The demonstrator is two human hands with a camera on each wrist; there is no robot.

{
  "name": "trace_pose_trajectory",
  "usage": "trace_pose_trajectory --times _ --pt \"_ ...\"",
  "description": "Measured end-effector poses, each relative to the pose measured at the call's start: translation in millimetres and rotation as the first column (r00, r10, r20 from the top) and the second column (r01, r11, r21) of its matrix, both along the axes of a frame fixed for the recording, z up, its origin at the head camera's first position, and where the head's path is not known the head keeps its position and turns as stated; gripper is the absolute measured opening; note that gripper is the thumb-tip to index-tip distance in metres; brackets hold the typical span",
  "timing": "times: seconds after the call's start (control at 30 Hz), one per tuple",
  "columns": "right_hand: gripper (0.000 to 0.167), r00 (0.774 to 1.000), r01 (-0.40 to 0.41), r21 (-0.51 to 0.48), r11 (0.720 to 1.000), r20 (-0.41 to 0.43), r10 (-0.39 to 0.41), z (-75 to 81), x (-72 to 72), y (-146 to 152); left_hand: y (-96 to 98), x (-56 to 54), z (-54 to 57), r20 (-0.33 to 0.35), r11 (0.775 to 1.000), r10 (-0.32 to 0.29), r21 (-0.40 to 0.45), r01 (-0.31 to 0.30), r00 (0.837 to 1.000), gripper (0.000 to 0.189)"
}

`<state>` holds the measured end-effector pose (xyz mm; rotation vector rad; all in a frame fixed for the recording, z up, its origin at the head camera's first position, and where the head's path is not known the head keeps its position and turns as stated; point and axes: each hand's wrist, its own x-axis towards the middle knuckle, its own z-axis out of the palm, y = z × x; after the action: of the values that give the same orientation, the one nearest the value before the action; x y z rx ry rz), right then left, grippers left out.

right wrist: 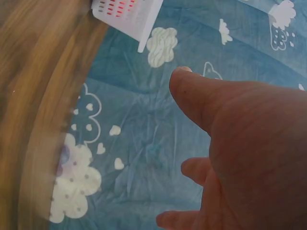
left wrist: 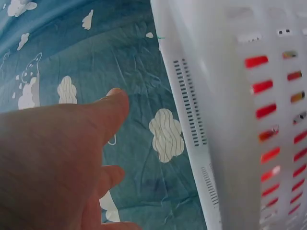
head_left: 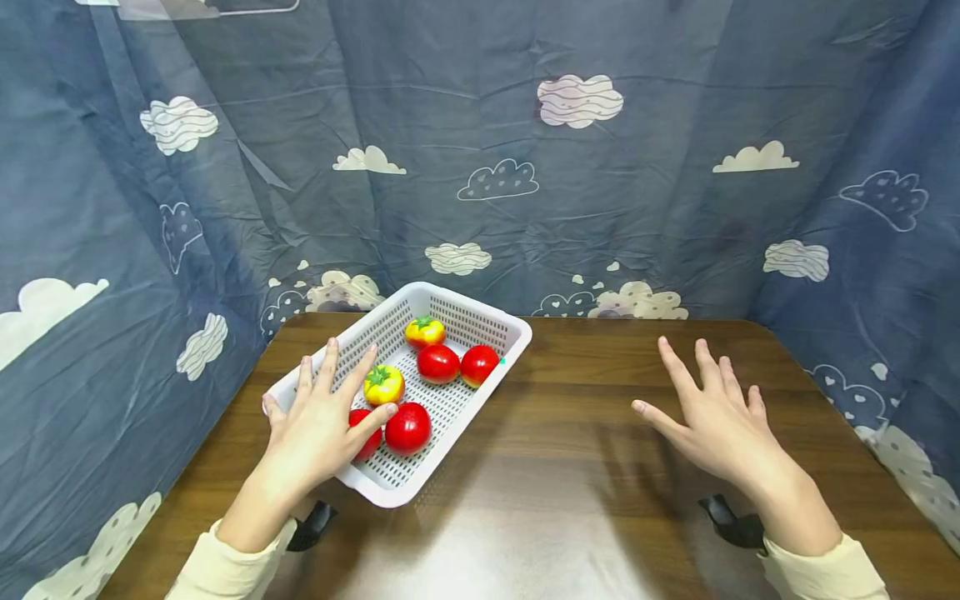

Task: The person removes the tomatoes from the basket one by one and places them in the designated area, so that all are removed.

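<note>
A white perforated plastic basket (head_left: 459,423) sits slantwise on the left of the table. Inside it lie several glossy red round fruits (head_left: 408,428) and two yellow-and-red ones with green leafy tops, a nearer tomato-like fruit (head_left: 384,385) and a farther tomato-like fruit (head_left: 425,332). My left hand (head_left: 315,433), fingers spread, is over the basket's near left side and partly hides a red fruit (head_left: 365,435). In the left wrist view, the basket wall (left wrist: 228,120) stands right of the thumb. My right hand (head_left: 716,429) hovers over the right of the table, fingers spread, holding nothing.
The brown wooden table (head_left: 555,467) ends at a back edge against a blue-grey cloud-print curtain (head_left: 637,217), which also hangs on both sides. Dark straps (head_left: 733,523) show at my wrists. In the right wrist view, a basket corner (right wrist: 144,19) appears at the top.
</note>
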<state>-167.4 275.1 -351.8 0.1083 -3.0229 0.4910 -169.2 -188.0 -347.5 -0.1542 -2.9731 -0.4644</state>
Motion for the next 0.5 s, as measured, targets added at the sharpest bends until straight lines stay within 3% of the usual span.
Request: trace_pose_trajectory --times 0.2,0.5 --pt "0.097 0.999 -0.038 0.008 0.999 -0.004 0.038 4.5 -6.3 -11.9 -11.5 0.7 5.1 0.013 0.999 0.017 0.033 -0.017 1.000 0.088" --pt "0.092 0.991 -0.128 0.024 0.991 -0.037 0.129 13.8 -14.9 -37.5 -36.5 1.8 3.2 0.041 0.997 0.037 0.070 -0.040 0.998 0.101"
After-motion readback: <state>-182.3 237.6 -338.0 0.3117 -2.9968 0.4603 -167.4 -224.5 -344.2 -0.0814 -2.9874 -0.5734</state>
